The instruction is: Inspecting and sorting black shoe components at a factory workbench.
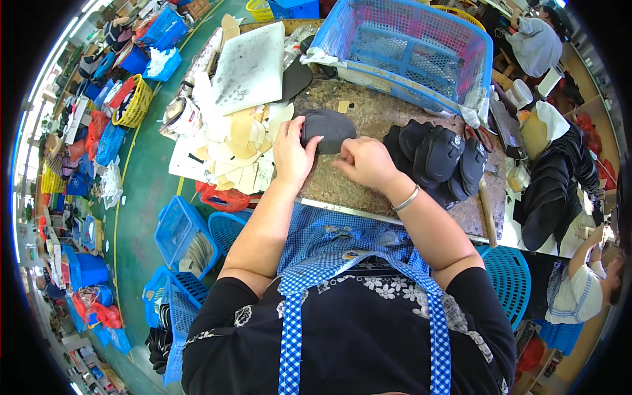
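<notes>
A dark grey, rounded shoe-upper piece (331,130) lies on the worn worktable (316,187) in front of me. My left hand (294,153) grips its left edge, thumb on top and fingers along the side. Close by its lower right edge, my right hand (370,162) is closed with the fingers curled in; what they pinch, if anything, is hidden. To the right of that hand sits an overlapping pile of black slipper uppers (436,153). A tiny beige scrap (343,106) rests just beyond the piece.
A large blue basket (395,82) stands at the table's back. Cream cut pieces (245,141) and a white board (249,68) crowd the left side. Scissors (482,136) and a wooden-handled hammer (487,209) lie at right. Blue baskets (181,230) stand on the floor at left.
</notes>
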Demonstrator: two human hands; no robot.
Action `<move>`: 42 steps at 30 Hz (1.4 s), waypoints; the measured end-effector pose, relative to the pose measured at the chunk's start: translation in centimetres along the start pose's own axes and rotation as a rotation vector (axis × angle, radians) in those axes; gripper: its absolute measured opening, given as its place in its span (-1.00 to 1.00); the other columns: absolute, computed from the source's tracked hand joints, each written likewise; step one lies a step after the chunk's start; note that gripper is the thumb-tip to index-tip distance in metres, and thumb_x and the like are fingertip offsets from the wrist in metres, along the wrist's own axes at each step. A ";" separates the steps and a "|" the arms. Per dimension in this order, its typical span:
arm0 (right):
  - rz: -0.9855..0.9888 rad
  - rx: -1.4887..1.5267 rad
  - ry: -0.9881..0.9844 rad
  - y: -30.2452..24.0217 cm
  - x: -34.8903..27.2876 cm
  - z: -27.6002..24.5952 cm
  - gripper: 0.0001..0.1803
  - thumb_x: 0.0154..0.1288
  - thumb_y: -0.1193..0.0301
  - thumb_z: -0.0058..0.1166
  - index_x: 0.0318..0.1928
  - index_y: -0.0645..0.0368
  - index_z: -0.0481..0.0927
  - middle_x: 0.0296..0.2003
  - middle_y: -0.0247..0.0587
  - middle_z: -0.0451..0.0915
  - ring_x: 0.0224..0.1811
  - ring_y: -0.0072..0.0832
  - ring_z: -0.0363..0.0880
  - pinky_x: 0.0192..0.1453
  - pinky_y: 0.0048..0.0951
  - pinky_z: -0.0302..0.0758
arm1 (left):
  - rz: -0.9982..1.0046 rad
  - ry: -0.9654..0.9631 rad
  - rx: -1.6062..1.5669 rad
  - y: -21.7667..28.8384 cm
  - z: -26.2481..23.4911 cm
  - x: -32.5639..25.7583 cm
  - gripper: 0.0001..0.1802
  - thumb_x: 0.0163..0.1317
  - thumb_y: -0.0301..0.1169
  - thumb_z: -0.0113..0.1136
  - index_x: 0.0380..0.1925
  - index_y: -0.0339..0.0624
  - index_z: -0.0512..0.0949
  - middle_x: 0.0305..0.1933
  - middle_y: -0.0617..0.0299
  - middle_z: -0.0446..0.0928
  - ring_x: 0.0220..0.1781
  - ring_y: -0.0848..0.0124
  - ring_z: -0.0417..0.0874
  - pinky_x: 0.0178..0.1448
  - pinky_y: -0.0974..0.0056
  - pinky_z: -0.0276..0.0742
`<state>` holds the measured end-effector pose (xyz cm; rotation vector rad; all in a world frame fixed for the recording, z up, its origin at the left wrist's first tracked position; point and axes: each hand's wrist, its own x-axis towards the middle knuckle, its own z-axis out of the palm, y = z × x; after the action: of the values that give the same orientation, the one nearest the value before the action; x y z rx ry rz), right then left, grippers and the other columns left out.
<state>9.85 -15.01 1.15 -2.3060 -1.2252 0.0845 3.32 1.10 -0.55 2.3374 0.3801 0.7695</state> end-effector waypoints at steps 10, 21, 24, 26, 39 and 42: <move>-0.329 -0.076 0.435 -1.0 3.6 0.4 -0.62 -0.18 0.57 0.14 -0.21 0.17 0.50 -0.23 -0.19 0.44 -0.17 -0.23 0.42 -0.10 -0.28 0.40 | 0.225 0.162 -0.011 0.1 0.4 -1.9 -0.54 -0.11 -0.52 0.19 -0.12 -0.23 0.35 -0.20 -0.01 0.38 -0.22 0.06 0.46 -0.15 0.15 0.43; -0.376 -0.010 0.557 -2.3 2.5 0.6 -0.79 -0.27 0.59 0.10 -0.47 0.18 0.47 -0.29 -0.21 0.45 -0.21 -0.25 0.42 -0.16 -0.34 0.40 | -0.329 -0.216 -0.933 -2.3 -0.4 0.9 -0.75 0.12 -0.46 0.14 -0.19 -0.28 0.42 -0.39 0.36 0.44 -0.42 0.63 0.42 -0.34 0.52 0.36; -0.413 0.020 0.537 -2.9 1.3 -0.3 -0.77 -0.27 0.61 0.12 -0.48 0.19 0.42 -0.30 -0.20 0.46 -0.22 -0.25 0.44 -0.20 -0.35 0.41 | -0.367 -0.191 -0.889 -2.8 0.3 0.7 -0.69 0.09 -0.40 0.19 -0.19 -0.29 0.42 -0.44 0.29 0.47 -0.40 0.55 0.46 -0.27 0.48 0.38; -0.447 0.042 0.498 -3.5 -0.3 -0.5 -0.79 -0.22 0.59 0.11 -0.47 0.18 0.41 -0.30 -0.21 0.48 -0.24 -0.29 0.47 -0.25 -0.38 0.43 | -0.400 -0.158 -0.650 -4.6 1.1 1.2 -0.65 0.06 -0.38 0.21 -0.18 -0.31 0.41 -0.39 0.20 0.47 -0.36 0.44 0.47 -0.23 0.42 0.39; 0.635 1.696 0.495 -2.6 -4.4 -3.4 -0.74 0.12 0.53 0.07 -0.20 0.27 0.32 -0.28 -0.26 0.43 -0.26 -0.63 0.42 -0.21 -0.58 0.40 | 0.462 -0.364 -0.322 8.6 -2.6 -4.3 -0.60 -0.18 -0.51 0.33 -0.26 -0.22 0.43 -0.19 0.12 0.42 -0.16 0.33 0.50 -0.07 0.30 0.42; 0.440 1.521 0.464 -3.3 -5.6 -2.9 -0.62 0.15 0.45 0.07 -0.05 0.31 0.30 -0.21 -0.25 0.40 -0.18 -0.61 0.38 -0.11 -0.56 0.37 | 0.158 -0.456 -0.686 7.6 -2.3 -4.8 -0.74 -0.09 -0.58 0.26 -0.34 -0.28 0.47 -0.19 0.13 0.43 -0.21 0.40 0.52 -0.09 0.37 0.43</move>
<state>4.90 -19.17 4.15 -1.0484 -0.1377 0.4290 -1.38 -5.65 3.83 1.8129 -0.2427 0.3320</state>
